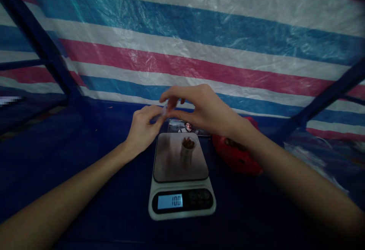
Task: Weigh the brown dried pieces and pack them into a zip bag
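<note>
Left grip (144, 126) and right grip (203, 107) both pinch a small clear plastic bag (164, 109). Below them, a cup (187, 151) of brown pieces (188, 143) stands on a digital scale (168, 166) reading 10.0; weighing looks done, bagging apparently not yet.

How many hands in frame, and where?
2: the left hand near the far left corner of the scale, the right hand raised over its far side. Their fingertips meet around some clear plastic.
</note>
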Demonstrator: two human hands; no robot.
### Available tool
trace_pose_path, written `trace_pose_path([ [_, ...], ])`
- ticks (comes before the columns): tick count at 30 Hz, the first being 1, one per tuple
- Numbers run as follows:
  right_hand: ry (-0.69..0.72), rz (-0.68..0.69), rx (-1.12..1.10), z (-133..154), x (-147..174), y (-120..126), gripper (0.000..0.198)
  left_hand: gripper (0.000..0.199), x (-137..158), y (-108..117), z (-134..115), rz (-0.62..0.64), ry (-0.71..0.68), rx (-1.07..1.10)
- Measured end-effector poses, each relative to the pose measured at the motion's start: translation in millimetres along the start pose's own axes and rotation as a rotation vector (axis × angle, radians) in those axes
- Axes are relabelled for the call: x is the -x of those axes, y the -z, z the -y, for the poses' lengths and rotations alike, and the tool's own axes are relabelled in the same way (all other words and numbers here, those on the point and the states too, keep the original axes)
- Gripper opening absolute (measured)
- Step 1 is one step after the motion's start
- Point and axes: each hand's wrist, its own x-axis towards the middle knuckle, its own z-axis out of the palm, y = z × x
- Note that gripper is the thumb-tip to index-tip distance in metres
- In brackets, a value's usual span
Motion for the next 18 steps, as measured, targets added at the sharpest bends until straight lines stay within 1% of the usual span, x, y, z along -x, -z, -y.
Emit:
trace_pose_path([
  [2, 0.006, 0.051, -0.037, -9, 1, 0, 0.006, 0.020, 1, -2, 1, 0.047, 0.032, -0.027],
  [5, -0.003, 0.055, -0.037, -14, 2, -2, 0.016, 0.021, 3, -6, 3, 0.097, 0.044, -0.060],
  [8, 0.001, 0.053, 0.024, -14, 3, -2, 0.025, 0.034, 6, -5, 3, 0.091, 0.021, -0.090],
  [12, 0.003, 0.046, 0.047, -21, 3, -3, 0.018, 0.044, 6, -2, 1, 0.068, 0.010, -0.143],
  [15, -0.015, 0.080, 0.042, -29, 3, -5, 0.018, 0.041, 5, -3, -1, 0.078, -0.058, -0.156],
  [18, 0.019, 0.157, 0.063, -32, 4, -10, 0.018, 0.030, 3, -4, -2, 0.113, -0.093, -0.150],
])
